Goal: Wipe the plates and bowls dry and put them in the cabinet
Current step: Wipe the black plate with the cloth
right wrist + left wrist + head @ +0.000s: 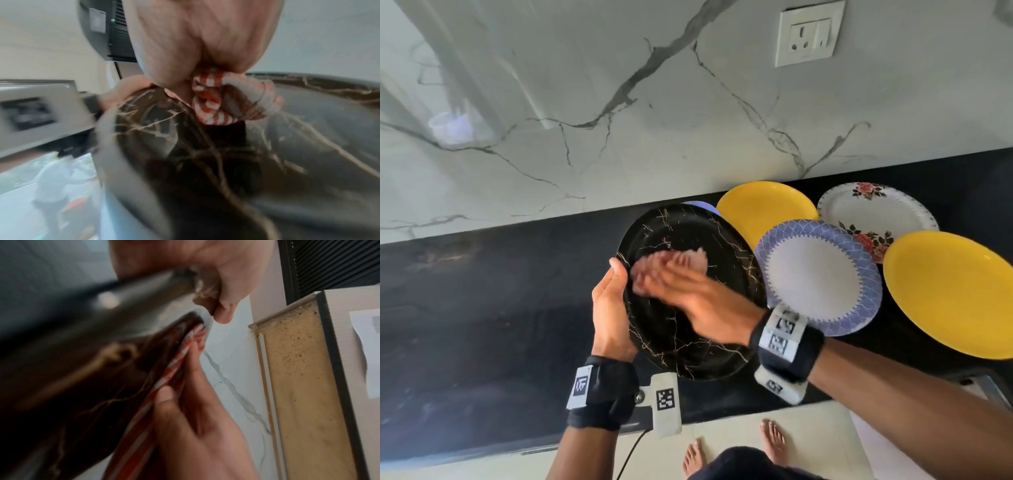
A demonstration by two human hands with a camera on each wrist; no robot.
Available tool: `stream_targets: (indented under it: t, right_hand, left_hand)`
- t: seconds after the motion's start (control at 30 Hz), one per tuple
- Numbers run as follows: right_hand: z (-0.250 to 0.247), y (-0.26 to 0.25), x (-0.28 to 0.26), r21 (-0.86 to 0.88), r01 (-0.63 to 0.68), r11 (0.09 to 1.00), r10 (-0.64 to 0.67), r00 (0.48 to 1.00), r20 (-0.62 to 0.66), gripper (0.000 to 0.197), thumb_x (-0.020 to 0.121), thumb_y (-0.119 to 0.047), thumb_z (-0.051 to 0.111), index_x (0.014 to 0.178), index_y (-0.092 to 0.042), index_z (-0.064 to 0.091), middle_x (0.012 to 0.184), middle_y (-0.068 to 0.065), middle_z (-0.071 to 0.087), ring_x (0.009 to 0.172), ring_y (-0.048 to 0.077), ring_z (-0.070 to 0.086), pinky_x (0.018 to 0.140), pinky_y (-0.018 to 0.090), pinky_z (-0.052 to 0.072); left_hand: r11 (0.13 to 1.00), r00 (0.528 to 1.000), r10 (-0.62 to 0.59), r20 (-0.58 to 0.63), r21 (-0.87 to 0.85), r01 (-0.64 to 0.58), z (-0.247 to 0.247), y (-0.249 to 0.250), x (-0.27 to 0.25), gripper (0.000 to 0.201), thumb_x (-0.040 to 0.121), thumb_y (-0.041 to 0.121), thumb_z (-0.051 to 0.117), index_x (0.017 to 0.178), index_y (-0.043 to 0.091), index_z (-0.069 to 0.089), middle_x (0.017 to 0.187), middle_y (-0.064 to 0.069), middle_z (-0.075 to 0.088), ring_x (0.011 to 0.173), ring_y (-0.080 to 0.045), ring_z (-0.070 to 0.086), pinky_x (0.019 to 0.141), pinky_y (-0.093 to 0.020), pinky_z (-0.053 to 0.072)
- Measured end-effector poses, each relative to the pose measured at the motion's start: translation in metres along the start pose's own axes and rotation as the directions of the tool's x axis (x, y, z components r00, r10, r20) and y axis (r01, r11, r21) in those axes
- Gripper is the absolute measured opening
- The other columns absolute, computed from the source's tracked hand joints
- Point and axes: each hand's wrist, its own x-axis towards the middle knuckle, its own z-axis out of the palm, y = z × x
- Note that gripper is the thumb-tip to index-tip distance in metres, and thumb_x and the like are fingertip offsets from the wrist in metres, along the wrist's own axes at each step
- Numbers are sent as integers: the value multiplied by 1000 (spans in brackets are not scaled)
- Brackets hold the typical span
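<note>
A black plate with gold marble veins [688, 325] is held tilted above the black counter [482, 308]. My left hand [609, 308] grips its left rim, thumb on the front edge. My right hand [688, 291] lies on the plate's face and holds a bunched red-and-white striped cloth [697, 258] against it. In the left wrist view the cloth [174, 369] sits between the right hand [195, 402] and the plate [72, 369]. In the right wrist view the cloth [209, 104] bulges from under the palm onto the plate [308, 129]. The hand is motion-blurred.
On the counter to the right lie two yellow plates [763, 209] [955, 291], a blue-patterned plate [822, 277] and a floral plate [876, 212], overlapping. A marble wall with a socket [808, 34] is behind. A wall cabinet's underside [298, 369] shows above. Bare feet [774, 442] stand below the counter edge.
</note>
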Motion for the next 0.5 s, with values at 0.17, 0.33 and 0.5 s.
stream_targets:
  t: [0.17, 0.33, 0.5]
  right_hand:
    - [14, -10, -65, 179, 69, 981, -103, 977, 189, 71, 91, 18, 46, 154, -13, 40, 166, 1, 26, 155, 7, 13, 127, 37, 18]
    - [5, 36, -119, 208, -219, 953, 230, 973, -29, 66, 94, 15, 53, 152, -16, 45, 159, -6, 41, 148, 8, 36, 120, 38, 36]
    - [9, 52, -113, 115, -506, 855, 516, 853, -80, 57, 90, 9, 51, 143, -13, 57, 151, -2, 52, 137, 6, 49, 113, 6, 27]
  left_hand:
    - [999, 995, 46, -84, -22, -48, -18, 11, 1, 66, 98, 62, 58, 138, 9, 64, 138, -25, 64, 130, -45, 61, 113, -67, 42]
    - [963, 936, 265, -230, 112, -246, -23, 35, -12, 47, 109, 43, 48, 127, 4, 69, 119, -17, 74, 110, -32, 72, 95, -45, 61]
    - [907, 876, 413, -250, 203, -369, -4, 51, -32, 39, 112, 31, 44, 113, 0, 67, 80, 4, 64, 69, -3, 60, 60, -17, 54]
